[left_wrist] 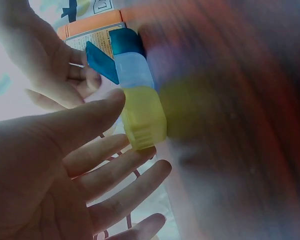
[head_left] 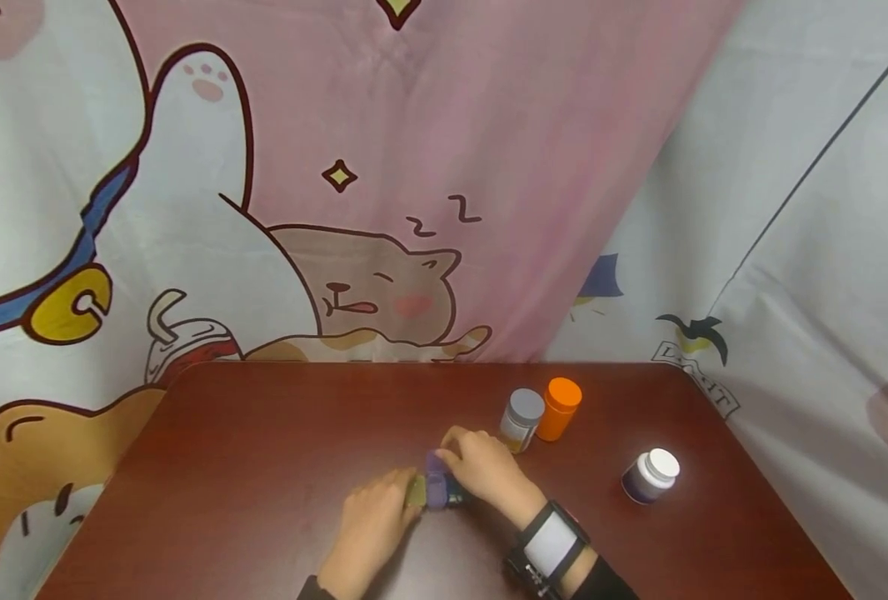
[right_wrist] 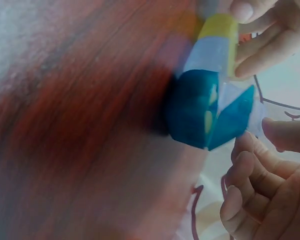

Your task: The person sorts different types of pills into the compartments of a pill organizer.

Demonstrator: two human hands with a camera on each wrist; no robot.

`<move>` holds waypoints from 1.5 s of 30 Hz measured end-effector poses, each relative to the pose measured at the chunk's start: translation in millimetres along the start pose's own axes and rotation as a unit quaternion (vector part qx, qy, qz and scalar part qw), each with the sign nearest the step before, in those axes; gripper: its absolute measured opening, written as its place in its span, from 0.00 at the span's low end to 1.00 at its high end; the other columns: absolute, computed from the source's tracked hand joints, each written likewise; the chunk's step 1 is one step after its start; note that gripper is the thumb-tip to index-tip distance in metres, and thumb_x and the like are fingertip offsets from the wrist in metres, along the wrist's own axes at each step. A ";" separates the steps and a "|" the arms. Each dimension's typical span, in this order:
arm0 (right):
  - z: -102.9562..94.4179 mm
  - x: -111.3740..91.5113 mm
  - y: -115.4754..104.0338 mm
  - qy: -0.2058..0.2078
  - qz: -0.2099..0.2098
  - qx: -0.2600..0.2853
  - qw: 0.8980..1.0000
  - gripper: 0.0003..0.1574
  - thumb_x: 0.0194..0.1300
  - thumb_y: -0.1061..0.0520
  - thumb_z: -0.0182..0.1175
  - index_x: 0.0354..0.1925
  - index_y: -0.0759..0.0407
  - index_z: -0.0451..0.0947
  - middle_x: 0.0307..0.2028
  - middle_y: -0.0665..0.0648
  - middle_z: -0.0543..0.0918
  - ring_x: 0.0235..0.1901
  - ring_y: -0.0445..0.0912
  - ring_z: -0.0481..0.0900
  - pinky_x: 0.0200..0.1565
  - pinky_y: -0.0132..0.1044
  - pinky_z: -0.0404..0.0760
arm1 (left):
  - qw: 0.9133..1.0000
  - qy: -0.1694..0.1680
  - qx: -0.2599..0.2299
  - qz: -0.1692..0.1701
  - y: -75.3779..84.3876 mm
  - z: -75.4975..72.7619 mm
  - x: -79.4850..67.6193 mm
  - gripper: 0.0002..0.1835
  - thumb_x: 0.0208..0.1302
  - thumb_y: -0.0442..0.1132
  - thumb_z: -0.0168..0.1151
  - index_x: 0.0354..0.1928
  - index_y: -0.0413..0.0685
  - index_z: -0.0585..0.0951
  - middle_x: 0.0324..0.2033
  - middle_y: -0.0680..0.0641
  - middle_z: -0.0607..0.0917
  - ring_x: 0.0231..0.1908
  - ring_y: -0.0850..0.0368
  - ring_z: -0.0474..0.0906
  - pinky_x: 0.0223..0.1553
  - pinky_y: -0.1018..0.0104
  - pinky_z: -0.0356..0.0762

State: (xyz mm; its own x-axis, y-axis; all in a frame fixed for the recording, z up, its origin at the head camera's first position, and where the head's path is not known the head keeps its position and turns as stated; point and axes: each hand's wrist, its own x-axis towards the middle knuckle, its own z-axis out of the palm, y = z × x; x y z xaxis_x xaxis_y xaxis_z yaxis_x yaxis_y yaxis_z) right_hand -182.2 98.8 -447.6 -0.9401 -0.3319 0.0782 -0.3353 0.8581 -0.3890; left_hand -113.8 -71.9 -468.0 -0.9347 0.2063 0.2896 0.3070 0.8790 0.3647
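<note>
A small pill organizer (head_left: 436,493) rests on the table, with yellow, purple and teal compartments in a row. My left hand (head_left: 372,521) holds its yellow end (left_wrist: 145,117) between thumb and fingers, and that compartment's lid appears closed. At the other end, the teal lid (right_wrist: 232,120) stands raised from its compartment. The translucent purple lid (head_left: 435,461) is raised as well. My right hand (head_left: 485,468) reaches over the teal end and pinches the purple lid's edge between thumb and forefinger; its other fingers are curled.
Beyond my right hand stand a grey-capped bottle (head_left: 525,407) and an orange bottle (head_left: 561,408), side by side. A white-capped bottle (head_left: 650,475) is farther right on the brown table (head_left: 226,475). A cartoon-printed curtain (head_left: 564,125) hangs behind the table's back edge.
</note>
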 end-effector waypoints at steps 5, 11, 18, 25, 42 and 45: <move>-13.4 -11.3 4.3 0.022 -0.009 -0.010 1.000 0.11 0.60 0.45 0.59 0.36 0.48 0.80 0.25 0.49 0.87 0.20 0.39 0.75 0.22 0.36 0.75 | 1.000 0.002 0.004 -0.004 -1.9 0.8 0.7 0.26 0.42 0.45 0.71 0.47 0.44 0.81 0.40 0.44 0.89 0.36 0.47 0.83 0.32 0.50 0.83; -41.6 -31.7 23.3 0.072 0.039 -0.027 0.996 0.12 0.60 0.44 0.60 0.31 0.49 0.81 0.16 0.47 0.77 0.15 0.40 0.68 0.17 0.34 0.67 | 1.000 -0.007 0.000 -0.015 -0.3 -3.8 0.4 0.26 0.44 0.48 0.70 0.47 0.43 0.81 0.41 0.42 0.89 0.37 0.47 0.83 0.33 0.49 0.83; -82.4 -50.6 68.5 0.120 0.099 -0.064 0.986 0.13 0.60 0.45 0.60 0.30 0.52 0.79 0.18 0.53 0.80 0.17 0.46 0.72 0.17 0.40 0.69 | 0.999 0.016 0.027 -0.020 6.1 -16.2 -1.9 0.20 0.44 0.50 0.70 0.38 0.45 0.83 0.33 0.46 0.89 0.32 0.50 0.83 0.30 0.53 0.82; -104.8 -46.7 104.5 0.138 0.115 -0.078 0.981 0.30 0.55 0.51 0.65 0.52 0.65 0.70 0.42 0.68 0.82 0.31 0.60 0.80 0.28 0.56 0.82 | 0.997 -0.015 0.048 -0.058 12.8 -29.2 -7.5 0.18 0.42 0.54 0.69 0.15 0.50 0.76 0.16 0.46 0.85 0.19 0.50 0.77 0.20 0.56 0.74; -87.6 -21.9 117.2 0.145 0.079 -0.067 0.984 0.33 0.55 0.45 0.64 0.54 0.61 0.71 0.49 0.63 0.76 0.39 0.59 0.80 0.37 0.60 0.82 | 0.997 -0.077 0.000 0.003 28.1 -28.5 -9.0 0.09 0.50 0.54 0.64 0.23 0.61 0.86 0.22 0.55 0.89 0.22 0.58 0.80 0.24 0.59 0.77; -83.3 -24.6 119.0 0.163 0.091 -0.055 0.981 0.33 0.54 0.46 0.65 0.52 0.63 0.69 0.45 0.64 0.76 0.39 0.58 0.79 0.39 0.58 0.82 | 0.998 -0.068 -0.010 0.008 31.6 -25.0 -7.9 0.10 0.52 0.54 0.63 0.27 0.59 0.86 0.26 0.55 0.90 0.26 0.57 0.82 0.26 0.58 0.79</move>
State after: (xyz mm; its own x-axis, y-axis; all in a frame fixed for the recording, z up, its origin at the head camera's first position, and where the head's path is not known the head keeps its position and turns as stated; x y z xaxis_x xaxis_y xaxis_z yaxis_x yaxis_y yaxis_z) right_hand -204.2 241.8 -419.3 -0.9490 -0.0422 0.3125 -0.1481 0.9345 -0.3235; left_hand -92.3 -56.5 -436.7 -0.9449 0.2781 0.1728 0.3244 0.8671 0.3781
